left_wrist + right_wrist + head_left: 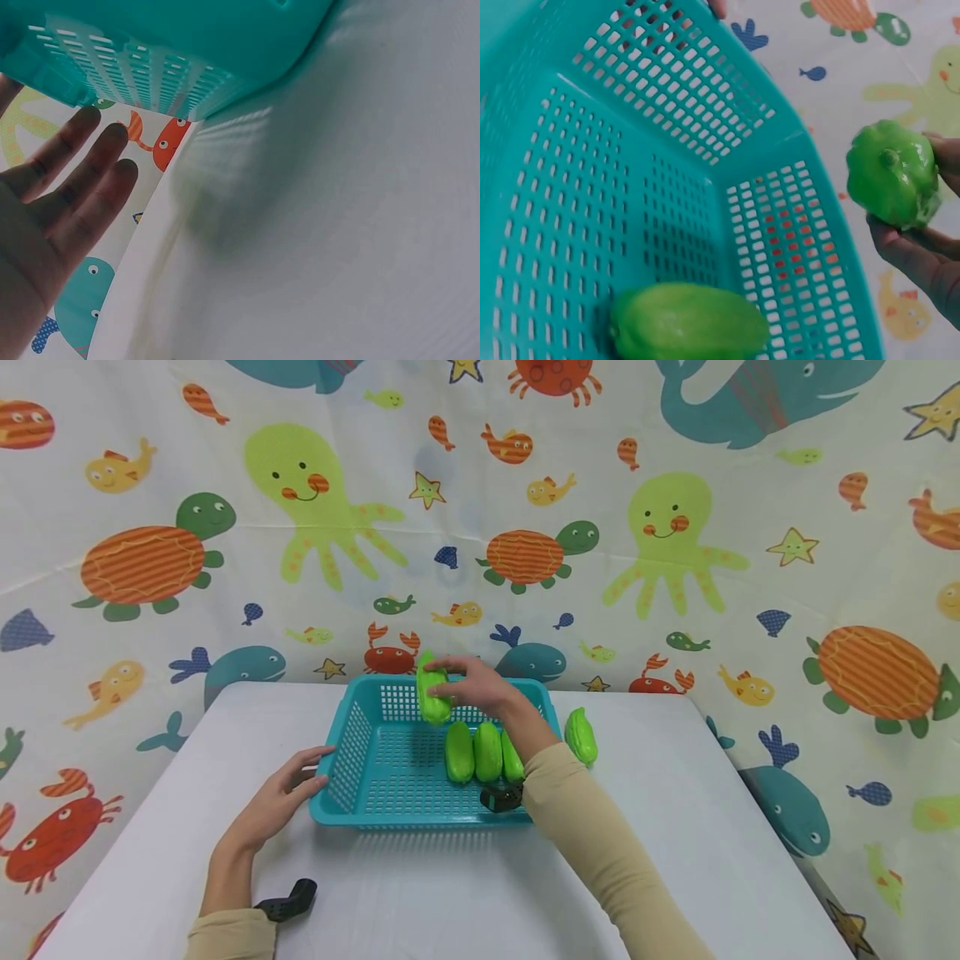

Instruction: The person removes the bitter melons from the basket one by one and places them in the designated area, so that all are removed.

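Note:
My right hand [474, 683] pinches a light green, ribbed, elongated vegetable [432, 690] between thumb and fingers. It holds it raised over the back part of a turquoise perforated basket [397, 820]. In the right wrist view, the held vegetable's lobed end [889, 172] faces the camera, with a small stem stub. Several similar green vegetables [460, 752] lie side by side in the basket's right half, partly hidden by my right forearm. My left hand [273, 797] is at the basket's left side, fingertips at the rim, the other fingers loosely extended along the outside.
Another green vegetable [581, 737] lies on the white table [652, 793], right of the basket. A curtain [465, 485] printed with sea animals hangs behind the table and along its sides. A black device [288, 902] is on my left wrist and another [501, 798] on my right.

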### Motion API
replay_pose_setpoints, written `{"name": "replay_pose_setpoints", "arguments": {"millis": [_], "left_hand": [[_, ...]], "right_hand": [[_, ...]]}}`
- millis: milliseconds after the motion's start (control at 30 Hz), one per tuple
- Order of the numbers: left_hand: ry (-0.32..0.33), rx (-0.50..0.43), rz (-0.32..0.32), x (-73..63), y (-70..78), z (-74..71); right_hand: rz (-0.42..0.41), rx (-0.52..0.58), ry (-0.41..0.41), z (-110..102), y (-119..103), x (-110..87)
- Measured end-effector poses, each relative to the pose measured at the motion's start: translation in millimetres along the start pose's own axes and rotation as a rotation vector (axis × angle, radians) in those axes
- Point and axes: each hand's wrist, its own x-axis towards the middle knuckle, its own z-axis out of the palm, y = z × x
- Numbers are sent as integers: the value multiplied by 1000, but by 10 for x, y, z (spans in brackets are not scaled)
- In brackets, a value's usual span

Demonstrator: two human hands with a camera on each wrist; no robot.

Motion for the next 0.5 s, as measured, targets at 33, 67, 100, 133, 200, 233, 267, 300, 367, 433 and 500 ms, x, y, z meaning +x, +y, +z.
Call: {"name": "replay_pose_setpoints", "arguments": {"millis": [33,67,100,133,200,233,267,300,367,433,500], "left_hand": [[0,0,0,-1,0,0],[0,0,0,-3,1,2],[-1,0,1,-4,2,3],[0,0,2,-5,3,5],[0,-1,4,-9,5,7],[0,0,6,-12,6,8],[1,0,8,-14,7,9],[1,0,10,-15,7,9],[2,0,16,-17,4,9],[3,2,22,-20,-1,11],[3,3,26,-22,-11,16]], "right_hand": [[0,13,15,-28,-1,-26],[-1,21,30,-55,0,-52],[2,27,45,-83,1,-83],[3,35,60,-111,4,-114],[-4,39,73,-165,9,-177],[-7,42,74,-191,10,-210],[-4,42,76,-216,10,-243],[-3,43,79,-241,12,-271],[-5,51,77,-290,16,-324],[2,57,85,-340,26,-378],[4,58,89,-390,41,-430]]}}
